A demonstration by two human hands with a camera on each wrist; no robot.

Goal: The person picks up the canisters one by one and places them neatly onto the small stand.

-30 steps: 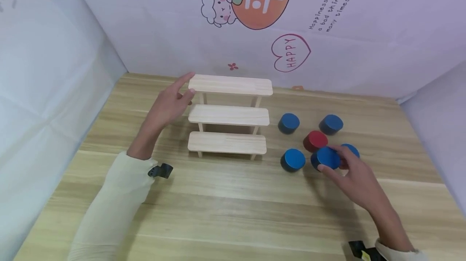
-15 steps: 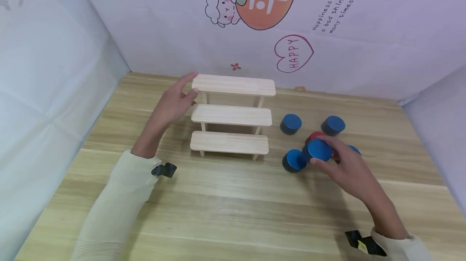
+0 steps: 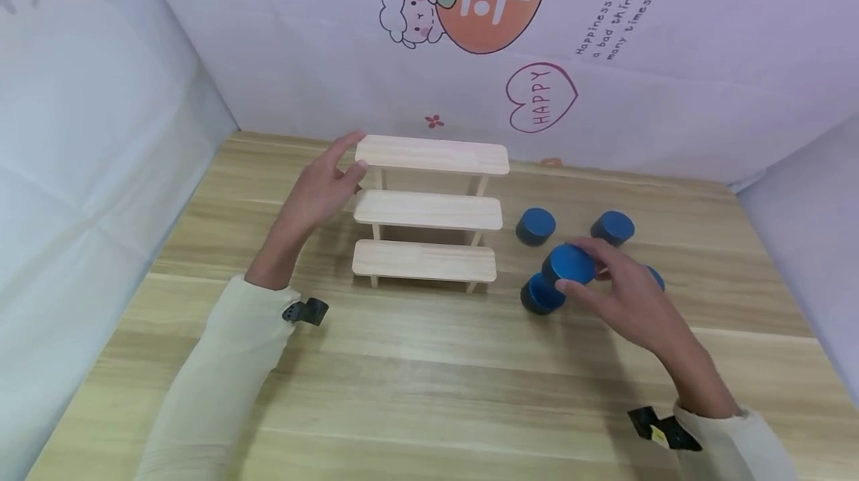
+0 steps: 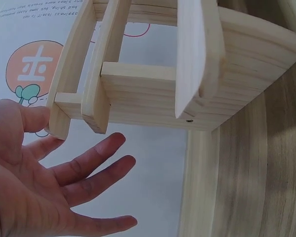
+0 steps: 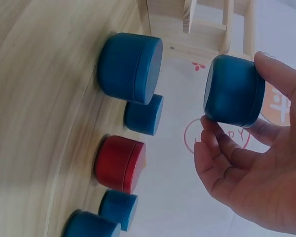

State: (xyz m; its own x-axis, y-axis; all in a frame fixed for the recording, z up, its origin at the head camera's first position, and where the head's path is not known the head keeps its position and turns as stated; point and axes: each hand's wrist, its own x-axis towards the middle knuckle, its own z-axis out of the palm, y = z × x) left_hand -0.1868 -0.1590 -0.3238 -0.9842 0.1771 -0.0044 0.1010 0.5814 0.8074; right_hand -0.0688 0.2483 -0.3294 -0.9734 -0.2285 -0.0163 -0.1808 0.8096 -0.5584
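At the top board's left end, my left hand [image 3: 314, 194] pinches the three-tier wooden stand [image 3: 432, 210] between thumb and index finger. The other fingers are spread apart in the left wrist view. My right hand [image 3: 620, 300] grips a round blue tin [image 5: 235, 90] by its sides, above the table. In the head view this tin partly covers another blue tin [image 3: 539, 297]. A red tin [image 5: 119, 164] stands among several blue tins in the right wrist view; the right hand and held tin hide it in the head view.
More blue tins stand on the wood-grain table [image 3: 403, 376] right of the stand: one [image 3: 535, 227] close to it, one [image 3: 612, 228] at the back, one [image 3: 657, 277] behind the right hand. A printed white sheet [image 3: 322, 56] rises behind the stand.
My right hand has moved left and slightly away from me with the blue tin, across the red tin. The left hand keeps its place on the stand.
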